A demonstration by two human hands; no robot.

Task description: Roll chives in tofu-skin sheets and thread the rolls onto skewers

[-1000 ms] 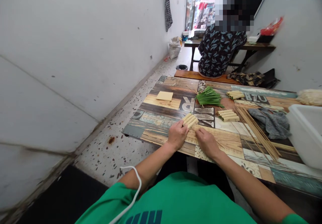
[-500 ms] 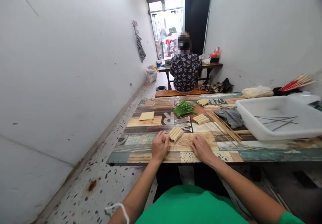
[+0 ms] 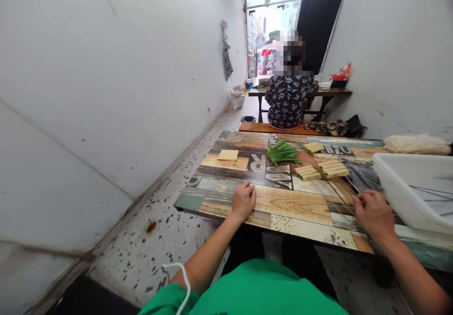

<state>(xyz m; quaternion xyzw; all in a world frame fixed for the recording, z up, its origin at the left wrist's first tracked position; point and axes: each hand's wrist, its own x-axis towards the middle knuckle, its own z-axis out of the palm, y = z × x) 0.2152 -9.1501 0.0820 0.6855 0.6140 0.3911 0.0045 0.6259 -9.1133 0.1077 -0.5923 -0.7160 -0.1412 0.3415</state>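
Observation:
My left hand (image 3: 244, 200) rests on the patterned tabletop with its fingers curled in, and nothing shows in it. My right hand (image 3: 375, 216) is closed at the near ends of thin bamboo skewers (image 3: 341, 191), thumb and forefinger pinched there; how many it grips I cannot tell. Beyond the skewers lie two groups of pale tofu-skin rolls (image 3: 307, 172) side by side, green showing at some ends. A third group of rolls (image 3: 313, 148) sits farther back. Left of them are a bunch of green chives (image 3: 282, 152) and a square pale-yellow sheet (image 3: 228, 155).
A white plastic tub (image 3: 392, 183) holding dark thin sticks stands at the right. Beside it lies a grey cloth (image 3: 364, 175). A pale bundle in plastic (image 3: 415, 144) is behind the tub. A person (image 3: 290, 95) sits facing away at another table.
The near group of rolls has moved from between my hands to beside another group. My right hand has moved right to the skewers, and my left hand has curled. The view has shifted.

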